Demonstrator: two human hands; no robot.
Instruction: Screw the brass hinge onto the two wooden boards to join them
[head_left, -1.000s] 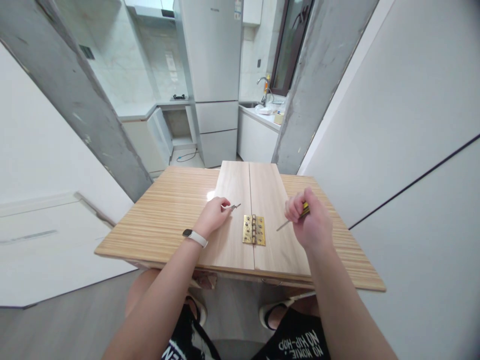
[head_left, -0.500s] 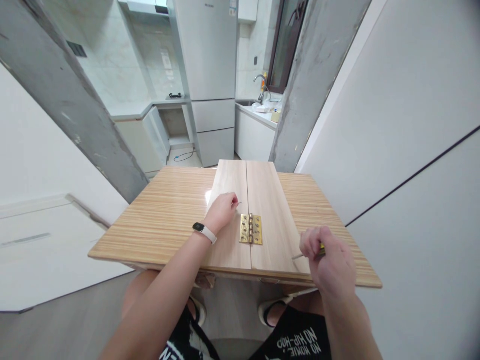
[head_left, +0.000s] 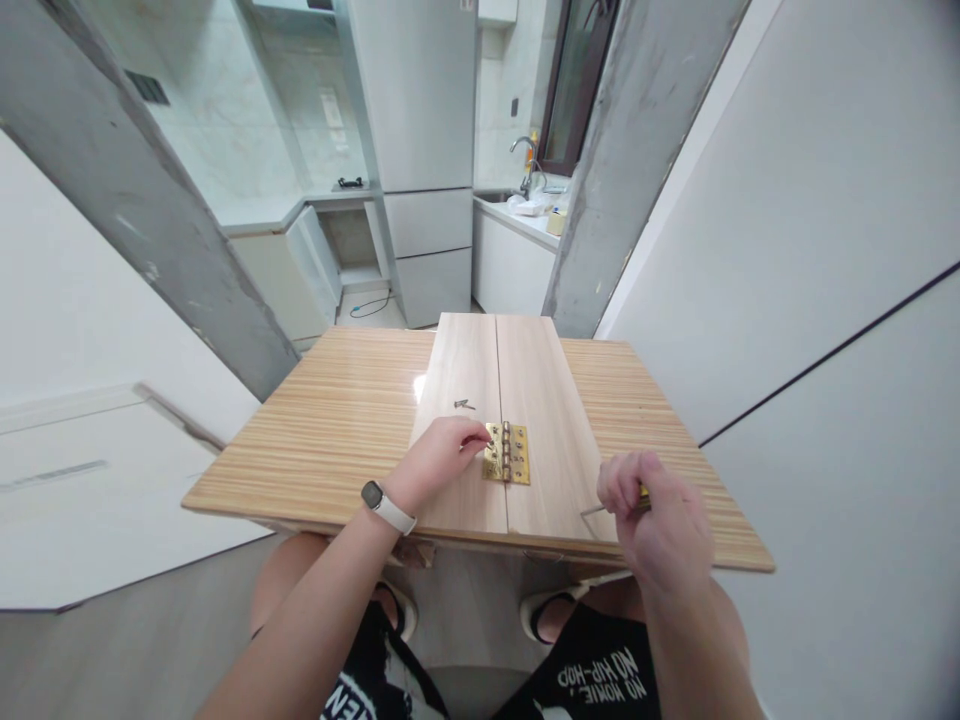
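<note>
My left hand (head_left: pixel 439 460) rests on the left board (head_left: pixel 457 420), its grip pinched narrow at the upper left corner of the brass hinge (head_left: pixel 507 453); whether something small sits between those fingertips I cannot tell, since the fingers cover that spot. My right hand (head_left: pixel 660 515) is closed round a screwdriver (head_left: pixel 611 505): only a sliver of yellow handle and a short bit of shaft poke out, and the tip is too thin to read. The hinge lies flat across the seam between the left board and the right board (head_left: pixel 544 420), near their front edge. A few loose screws (head_left: pixel 464 405) lie on the left board just beyond my left hand, too small to count.

The right hand sits close to the front right edge of the worktop (head_left: pixel 330 430), with little surface left under it. The left side of the worktop is bare striped wood, well apart from both hands. A smartwatch (head_left: pixel 377 500) shows on my left wrist; my forearms run out of the frame's bottom.

Beyond the worktop, two grey concrete pillars frame a kitchen with a tall fridge (head_left: pixel 420 150) and a sink tap (head_left: pixel 525 160). White wall panels close in on my right.
</note>
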